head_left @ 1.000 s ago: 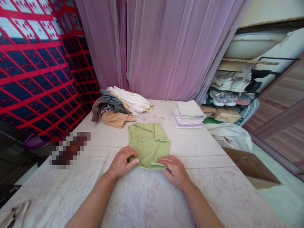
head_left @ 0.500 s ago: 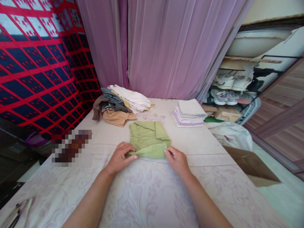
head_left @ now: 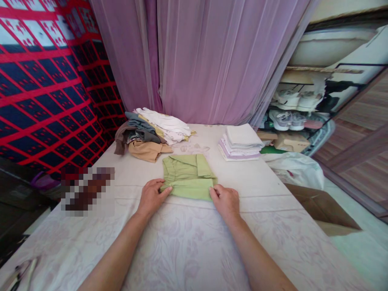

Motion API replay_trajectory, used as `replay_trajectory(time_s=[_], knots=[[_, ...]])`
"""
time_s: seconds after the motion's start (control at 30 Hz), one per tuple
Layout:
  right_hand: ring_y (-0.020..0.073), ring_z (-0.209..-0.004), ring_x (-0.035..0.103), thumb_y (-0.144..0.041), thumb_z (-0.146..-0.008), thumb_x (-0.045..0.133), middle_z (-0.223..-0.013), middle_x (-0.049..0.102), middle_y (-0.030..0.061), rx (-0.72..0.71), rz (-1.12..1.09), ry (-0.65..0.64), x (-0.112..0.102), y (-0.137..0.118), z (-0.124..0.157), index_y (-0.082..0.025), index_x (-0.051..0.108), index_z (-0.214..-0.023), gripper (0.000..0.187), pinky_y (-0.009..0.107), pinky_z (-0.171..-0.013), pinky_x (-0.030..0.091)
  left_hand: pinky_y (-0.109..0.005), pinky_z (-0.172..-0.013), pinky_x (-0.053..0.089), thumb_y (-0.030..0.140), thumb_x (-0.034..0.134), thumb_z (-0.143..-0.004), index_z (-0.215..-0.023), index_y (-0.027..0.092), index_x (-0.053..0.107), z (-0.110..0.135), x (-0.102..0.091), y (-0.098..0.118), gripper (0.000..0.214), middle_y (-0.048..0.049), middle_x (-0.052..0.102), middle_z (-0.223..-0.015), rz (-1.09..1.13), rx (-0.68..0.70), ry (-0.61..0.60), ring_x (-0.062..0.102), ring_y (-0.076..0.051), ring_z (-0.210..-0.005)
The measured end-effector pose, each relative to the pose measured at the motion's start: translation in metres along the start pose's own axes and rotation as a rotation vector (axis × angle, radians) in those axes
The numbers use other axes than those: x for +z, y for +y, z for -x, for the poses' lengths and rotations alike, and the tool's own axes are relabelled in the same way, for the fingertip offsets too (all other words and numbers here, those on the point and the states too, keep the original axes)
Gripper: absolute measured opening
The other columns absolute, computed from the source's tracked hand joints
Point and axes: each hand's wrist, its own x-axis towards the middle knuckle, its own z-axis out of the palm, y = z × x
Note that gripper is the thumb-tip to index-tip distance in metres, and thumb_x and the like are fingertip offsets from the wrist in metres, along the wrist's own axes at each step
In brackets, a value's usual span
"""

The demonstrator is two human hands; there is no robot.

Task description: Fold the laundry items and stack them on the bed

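Observation:
Green shorts with a gathered elastic waistband (head_left: 184, 171) lie partly folded on the cloth-covered table (head_left: 182, 238). Their waistband is toward the left, and a flap is turned over on both the far and near sides. My left hand (head_left: 152, 195) grips the near left corner at the waistband, thumb on top and fingers partly hidden beneath the fabric. At the near right corner, my right hand (head_left: 224, 199) pinches the edge of the folded flap between thumb and fingers.
A loose heap of clothes (head_left: 148, 133) lies at the back left. At the back right stands a neat stack of folded white and lilac cloths (head_left: 241, 141). Purple curtains (head_left: 206, 60) hang behind the table. A shoe rack (head_left: 291, 119) and a cardboard box (head_left: 321, 206) are at the right.
The near flap of the green shorts has been laid over toward the middle and now lies flatter. My right hand stays on its corner; my left hand has shifted slightly at the waistband.

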Motion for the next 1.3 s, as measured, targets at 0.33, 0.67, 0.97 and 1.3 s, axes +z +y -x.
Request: replay_trajectory(time_s=[0.33, 0.67, 0.97, 1.3], knots=[[0.0138, -0.064, 0.060, -0.032, -0.086, 0.055, -0.063, 0.069, 0.0004, 0.004, 0.051, -0.028, 0.003, 0.003, -0.009, -0.022, 0.066, -0.070, 0.023, 0.031, -0.082, 0.026, -0.044, -0.096, 0.040, 0.043, 0.052, -0.086, -0.101, 0.018, 0.063, -0.011, -0.012, 0.037, 0.031, -0.0121, 0.064, -0.115, -0.306, 0.032, 0.079, 0.055, -0.029, -0.110], [0.0147, -0.066, 0.059, -0.034, -0.086, 0.056, -0.065, 0.068, -0.0006, 0.018, 0.000, 0.002, 0.007, 0.005, -0.008, -0.022, 0.065, -0.080, 0.016, 0.030, -0.076, 0.027, -0.056, -0.114, 0.012, 0.059, 0.033, -0.092, -0.141, 0.028, 0.040, 0.006, 0.036, 0.077, 0.059, -0.0069, 0.036, -0.150, -0.266, 0.439, -0.322, 0.025, -0.029, -0.141], [0.0169, -0.080, 0.058, -0.024, -0.085, 0.053, -0.087, 0.068, 0.0030, 0.055, -0.086, 0.095, 0.012, 0.021, -0.010, -0.019, 0.062, -0.094, 0.014, 0.028, -0.074, 0.030, -0.058, -0.113, 0.010, 0.063, 0.032, -0.090, -0.142, 0.031, 0.038, 0.006, 0.038, 0.076, 0.062, -0.0079, 0.034, -0.152, -0.262, 0.374, -0.364, 0.023, -0.029, -0.141], [0.0206, -0.096, 0.056, -0.018, -0.083, 0.052, -0.098, 0.068, 0.0048, 0.072, -0.134, 0.100, 0.018, 0.025, -0.014, -0.023, 0.062, -0.111, 0.031, 0.032, -0.082, 0.033, -0.063, -0.110, 0.013, 0.061, 0.042, -0.087, -0.143, 0.030, 0.038, 0.007, 0.052, 0.099, 0.064, -0.0114, 0.033, -0.151, -0.289, 0.291, -0.285, 0.028, -0.032, -0.139]])
